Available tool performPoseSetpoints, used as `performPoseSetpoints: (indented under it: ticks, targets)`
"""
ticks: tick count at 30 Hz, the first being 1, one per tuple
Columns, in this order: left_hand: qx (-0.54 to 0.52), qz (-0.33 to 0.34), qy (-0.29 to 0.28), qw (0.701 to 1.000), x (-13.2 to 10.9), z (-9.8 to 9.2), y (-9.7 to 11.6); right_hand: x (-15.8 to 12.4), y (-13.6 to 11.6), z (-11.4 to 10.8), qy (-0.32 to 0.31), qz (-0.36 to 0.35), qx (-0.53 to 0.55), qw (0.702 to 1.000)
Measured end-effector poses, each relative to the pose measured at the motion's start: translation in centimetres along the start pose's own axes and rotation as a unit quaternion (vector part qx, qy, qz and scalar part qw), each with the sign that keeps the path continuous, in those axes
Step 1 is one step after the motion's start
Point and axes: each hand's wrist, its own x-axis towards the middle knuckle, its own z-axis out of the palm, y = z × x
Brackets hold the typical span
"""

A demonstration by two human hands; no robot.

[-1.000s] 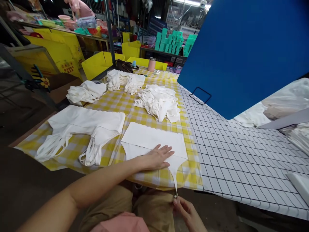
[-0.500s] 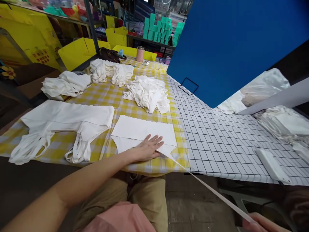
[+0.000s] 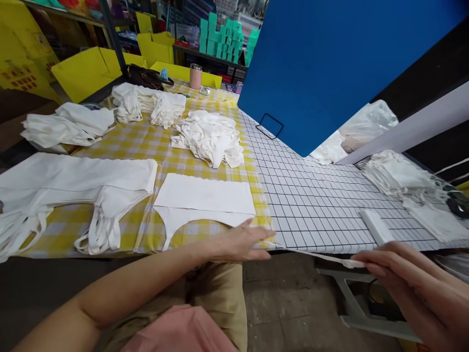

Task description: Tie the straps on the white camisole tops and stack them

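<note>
Head view: left hand lies flat, fingers spread, on the white garment's lower edge at the tabletop's near rim. Right hand pinches its strap taut (yellow bins behind, contents hidden)

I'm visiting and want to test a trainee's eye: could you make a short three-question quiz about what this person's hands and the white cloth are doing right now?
1. True or false: the left hand lies at the table's near edge, by the flat white cloth piece.
2. What does the right hand pinch? A) the pink cup B) the white strap C) the blue board
3. Fill in: the cloth piece lies on the yellow ____ tablecloth.

Key: 1 true; 2 B; 3 checked.
</note>
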Motion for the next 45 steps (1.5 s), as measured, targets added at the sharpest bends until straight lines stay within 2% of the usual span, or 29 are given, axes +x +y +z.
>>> performPoseSetpoints:
  ticks: [3, 5, 8, 13, 16, 21, 23, 25, 31, 33, 35, 38, 39, 41, 43, 45]
  targets:
    - [-0.154, 0.027, -0.008, 0.988, 0.7, -0.1, 3.2, 2.8, -0.4, 0.1, -0.002, -0.026, -0.018, 1.0]
    - [-0.228, 0.01, 0.003, 0.974, 0.6, -0.1, 4.2, 4.3, 0.0, 1.0, -0.034, -0.024, -0.022, 0.999]
    - [-0.3, -0.026, 0.041, 0.953, 0.2, 0.3, 4.0, 5.9, 1.4, 3.8, -0.086, -0.04, -0.022, 0.995]
    - [-0.348, -0.044, 0.128, 0.928, -0.4, 1.5, 2.5, 7.2, 3.2, 10.3, -0.111, -0.098, -0.058, 0.987]
    - [-0.388, -0.067, 0.16, 0.905, -0.7, 1.9, 1.8, 7.4, 3.5, 12.7, -0.131, -0.128, -0.07, 0.981]
    - [-0.503, -0.072, 0.218, 0.833, -1.4, 1.6, 0.9, 7.2, 2.9, 12.7, -0.172, -0.135, -0.005, 0.976]
    - [-0.525, -0.072, 0.228, 0.817, -1.7, 1.3, 0.7, 7.1, 2.5, 12.5, -0.178, -0.131, 0.009, 0.975]
    - [-0.525, -0.074, 0.233, 0.815, -2.0, 1.2, 0.5, 7.2, 2.4, 13.0, -0.161, -0.134, 0.004, 0.978]
    - [-0.468, -0.079, 0.222, 0.852, -2.7, 1.6, 0.7, 8.0, 3.5, 16.5, -0.055, -0.187, -0.048, 0.98]
    - [-0.419, -0.094, 0.219, 0.876, -2.8, 1.9, 0.9, 8.3, 3.9, 17.3, -0.026, -0.182, -0.053, 0.982]
    - [-0.316, -0.1, 0.22, 0.917, -2.8, 2.2, 0.9, 8.6, 3.8, 18.0, -0.016, -0.167, -0.029, 0.985]
    - [-0.08, -0.07, 0.203, 0.973, -2.5, 2.4, -0.1, 8.8, 2.8, 19.1, -0.006, -0.127, 0.054, 0.99]
    - [0.0, -0.062, 0.199, 0.978, -2.3, 2.2, -0.7, 8.9, 2.3, 19.4, -0.001, -0.106, 0.092, 0.99]
    - [0.127, -0.077, 0.206, 0.967, -2.0, 1.5, -2.4, 8.9, 1.2, 20.1, 0.003, -0.052, 0.175, 0.983]
    - [0.202, -0.123, 0.217, 0.947, -1.7, 0.4, -4.3, 9.1, 0.1, 20.6, 0.0, 0.014, 0.258, 0.966]
    - [0.242, -0.159, 0.2, 0.936, -1.4, -0.8, -6.1, 9.2, -0.8, 21.1, -0.011, 0.067, 0.338, 0.939]
